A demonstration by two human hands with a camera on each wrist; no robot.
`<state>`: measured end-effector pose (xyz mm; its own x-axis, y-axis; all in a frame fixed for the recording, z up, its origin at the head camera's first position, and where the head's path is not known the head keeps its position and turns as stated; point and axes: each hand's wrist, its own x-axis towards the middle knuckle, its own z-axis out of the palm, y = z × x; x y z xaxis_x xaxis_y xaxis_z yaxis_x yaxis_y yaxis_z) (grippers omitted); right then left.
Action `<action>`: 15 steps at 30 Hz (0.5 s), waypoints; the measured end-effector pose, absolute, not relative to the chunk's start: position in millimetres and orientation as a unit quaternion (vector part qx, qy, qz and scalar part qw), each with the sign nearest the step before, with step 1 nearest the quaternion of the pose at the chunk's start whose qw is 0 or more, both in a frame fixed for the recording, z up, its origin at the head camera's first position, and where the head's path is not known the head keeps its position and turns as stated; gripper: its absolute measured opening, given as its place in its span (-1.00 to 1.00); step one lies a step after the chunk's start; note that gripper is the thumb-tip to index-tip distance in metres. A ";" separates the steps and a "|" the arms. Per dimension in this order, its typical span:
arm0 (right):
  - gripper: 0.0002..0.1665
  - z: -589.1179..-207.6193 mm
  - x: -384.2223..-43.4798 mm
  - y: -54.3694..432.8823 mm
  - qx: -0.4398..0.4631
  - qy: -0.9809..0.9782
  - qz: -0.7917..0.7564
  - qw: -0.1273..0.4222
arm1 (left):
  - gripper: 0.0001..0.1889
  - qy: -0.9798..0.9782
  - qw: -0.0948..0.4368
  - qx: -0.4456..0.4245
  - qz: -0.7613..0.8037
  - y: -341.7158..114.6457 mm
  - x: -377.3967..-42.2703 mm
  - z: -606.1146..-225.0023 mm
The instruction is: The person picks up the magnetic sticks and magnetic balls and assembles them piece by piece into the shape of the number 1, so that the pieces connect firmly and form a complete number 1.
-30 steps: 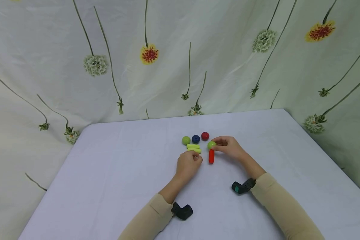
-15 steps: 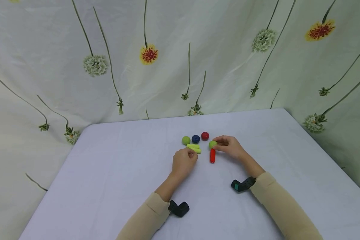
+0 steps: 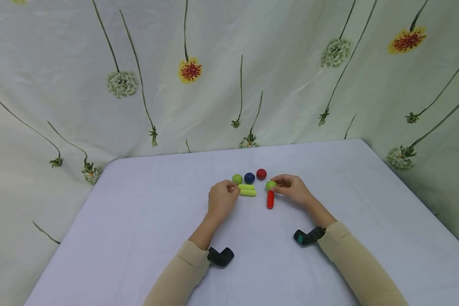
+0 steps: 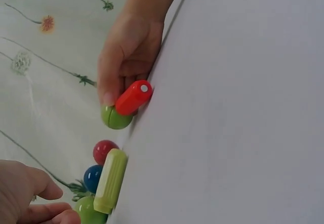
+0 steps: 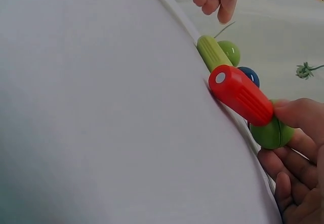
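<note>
My right hand (image 3: 292, 187) pinches a green ball (image 5: 272, 134) between thumb and fingers. A red ridged stick (image 5: 242, 96) with a pale dot on its end meets that ball, and both move as one piece. My left hand (image 3: 222, 199) is at the left end of two yellow-green sticks (image 3: 247, 193), its thumb and finger apart with nothing seen between them. Beside its fingertips in the left wrist view lies another green ball (image 4: 90, 211). A blue ball (image 3: 249, 178) and a red ball (image 3: 261, 174) lie in a row with it behind the sticks.
A white cloth covers the table (image 3: 137, 221). Behind it hangs a pale curtain (image 3: 214, 106) printed with flowers. Black wrist devices (image 3: 220, 256) sit on both forearms.
My left hand has drawn back to the left, away from the red stick and past the yellow-green sticks. My right hand stays nearly in place with the green ball and red stick.
</note>
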<state>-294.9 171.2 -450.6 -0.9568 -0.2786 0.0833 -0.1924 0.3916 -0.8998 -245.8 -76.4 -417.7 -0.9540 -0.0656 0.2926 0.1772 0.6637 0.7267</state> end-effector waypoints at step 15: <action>-0.54 -445.1 -290.7 167.4 -0.130 0.839 -0.526 0.051 | -0.67 -0.906 0.118 -0.068 -0.401 -93.6 -268.8 -422.2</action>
